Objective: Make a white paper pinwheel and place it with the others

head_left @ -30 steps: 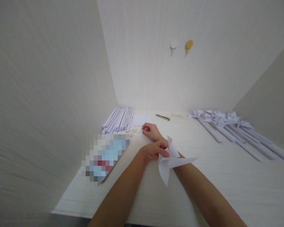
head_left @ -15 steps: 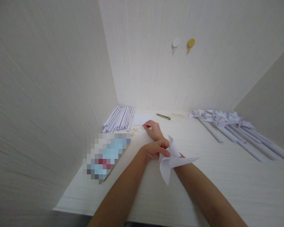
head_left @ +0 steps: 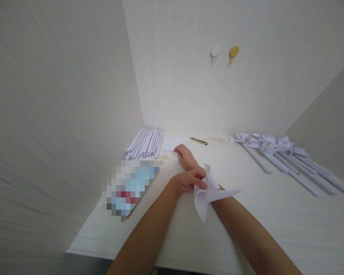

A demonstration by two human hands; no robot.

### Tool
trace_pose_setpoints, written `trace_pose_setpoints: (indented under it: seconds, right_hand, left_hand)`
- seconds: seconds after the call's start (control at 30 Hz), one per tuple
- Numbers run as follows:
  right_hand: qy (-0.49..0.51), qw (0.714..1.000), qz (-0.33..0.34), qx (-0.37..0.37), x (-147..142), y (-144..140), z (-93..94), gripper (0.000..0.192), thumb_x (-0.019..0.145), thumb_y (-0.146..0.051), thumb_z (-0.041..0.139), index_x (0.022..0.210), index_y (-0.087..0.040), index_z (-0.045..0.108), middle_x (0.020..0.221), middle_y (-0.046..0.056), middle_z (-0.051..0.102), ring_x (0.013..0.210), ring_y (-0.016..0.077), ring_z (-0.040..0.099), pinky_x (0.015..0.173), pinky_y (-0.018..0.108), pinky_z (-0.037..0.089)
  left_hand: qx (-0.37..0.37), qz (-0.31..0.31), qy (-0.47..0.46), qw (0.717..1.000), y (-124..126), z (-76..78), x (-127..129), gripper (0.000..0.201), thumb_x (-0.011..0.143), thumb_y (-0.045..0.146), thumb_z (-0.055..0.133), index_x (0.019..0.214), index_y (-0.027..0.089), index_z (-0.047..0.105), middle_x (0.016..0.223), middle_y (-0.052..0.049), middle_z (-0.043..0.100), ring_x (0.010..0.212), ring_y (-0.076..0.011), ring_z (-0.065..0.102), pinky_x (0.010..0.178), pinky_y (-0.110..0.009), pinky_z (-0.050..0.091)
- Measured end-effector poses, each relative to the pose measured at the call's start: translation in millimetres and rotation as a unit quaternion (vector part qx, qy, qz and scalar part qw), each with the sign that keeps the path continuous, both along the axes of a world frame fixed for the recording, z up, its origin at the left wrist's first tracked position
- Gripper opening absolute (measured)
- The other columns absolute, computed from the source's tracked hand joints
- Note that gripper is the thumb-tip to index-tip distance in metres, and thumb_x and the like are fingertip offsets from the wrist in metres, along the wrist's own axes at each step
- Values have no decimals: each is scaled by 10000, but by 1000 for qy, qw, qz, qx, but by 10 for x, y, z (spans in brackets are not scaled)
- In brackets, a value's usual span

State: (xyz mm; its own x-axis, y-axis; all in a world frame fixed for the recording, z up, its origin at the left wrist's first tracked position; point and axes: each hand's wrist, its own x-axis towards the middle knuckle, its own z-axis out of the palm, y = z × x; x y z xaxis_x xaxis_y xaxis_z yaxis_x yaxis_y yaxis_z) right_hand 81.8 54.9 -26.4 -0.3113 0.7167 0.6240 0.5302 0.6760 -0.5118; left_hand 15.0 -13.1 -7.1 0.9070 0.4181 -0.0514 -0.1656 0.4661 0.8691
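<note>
My left hand (head_left: pixel 189 179) pinches the centre of a white folded paper pinwheel head (head_left: pixel 208 194) above the table. My right arm crosses under it, and my right hand (head_left: pixel 185 154) rests further back with its fingers curled. Its fingertips lie at the near edge of a small white paper sheet (head_left: pixel 172 143), beside a scatter of small pale bits (head_left: pixel 163 157). Whether the fingers hold one of those bits is too small to see.
A bundle of rolled white paper sticks (head_left: pixel 145 143) lies at the back left. Scissors (head_left: pixel 198 141) lie near the back wall. Several finished pinwheels on sticks (head_left: pixel 278 152) lie at the right. A blurred flat pack (head_left: pixel 130 187) sits at the left. Two hooks (head_left: pixel 223 53) hang on the wall.
My right hand has slid away from me, from the scatter of small bits toward the small white sheet. My left hand has kept the pinwheel head almost still.
</note>
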Motion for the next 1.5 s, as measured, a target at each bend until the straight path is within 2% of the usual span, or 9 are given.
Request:
trace_pose_setpoints:
  seconds: [0.2,0.43,0.67,0.77,0.9,1.07,1.27,1.37,1.5]
  right_hand:
    - [-1,1000,15,-6,10,32,-11,309,650,16,376,590,-180,607,764,25,507,718,124,484,670,255,404]
    - [85,994,-33,-57,-15,17,31,166,681,-97,509,711,-174,653,705,32,615,620,121,523,624,268,432]
    - [274,938,-20,-210,-9,35,39,80,628,-201,577,677,-155,621,609,22,632,556,125,567,576,269,462]
    - [326,918,-41,-223,26,21,40,80,621,-237,574,609,-159,582,536,5,602,491,110,542,521,247,448]
    - [345,915,-76,-197,184,-92,42,169,645,-295,549,532,-176,511,452,-30,528,427,90,473,438,216,390]
    - [349,911,-121,-182,611,-384,68,169,619,-308,583,537,-169,533,454,-25,543,435,106,494,423,226,392]
    - [458,852,-191,-168,1119,-704,98,236,567,-343,668,685,-144,620,619,49,661,582,158,624,578,306,503]
    - [461,856,-192,-133,1179,-814,152,246,599,-352,658,730,-147,618,677,58,674,624,157,636,622,315,510]
    - [417,885,-187,-91,1038,-896,217,211,667,-338,615,773,-157,597,697,51,673,645,155,636,614,298,502]
  left_hand:
    - [-5,-1,11,1000,1,-7,2,297,320,227,782,554,101,649,523,-12,637,441,-92,539,437,-183,392]
    - [-3,21,35,999,14,-40,14,275,320,206,766,528,96,624,495,-5,620,410,-80,521,420,-183,386]
    - [-3,35,41,999,24,-60,39,283,307,216,767,511,96,612,475,7,604,396,-73,507,408,-180,368]
    - [-9,61,30,998,22,-54,32,287,312,217,763,523,94,613,476,6,599,403,-69,500,413,-176,354]
    - [-32,130,-14,991,36,-36,41,271,344,215,752,537,101,600,466,14,572,407,-62,477,418,-177,335]
    - [-63,303,-66,949,84,35,104,195,483,231,682,588,129,553,506,31,532,452,-62,463,446,-185,362]
    - [-9,505,-30,862,170,45,184,213,497,228,662,532,139,471,548,41,518,519,-59,476,525,-188,404]
    - [66,554,33,829,206,-17,214,248,545,254,624,482,152,407,468,74,407,456,-44,396,474,-180,350]
    - [181,570,134,791,202,-54,229,332,594,272,587,437,167,314,429,86,271,430,-41,307,423,-179,242]
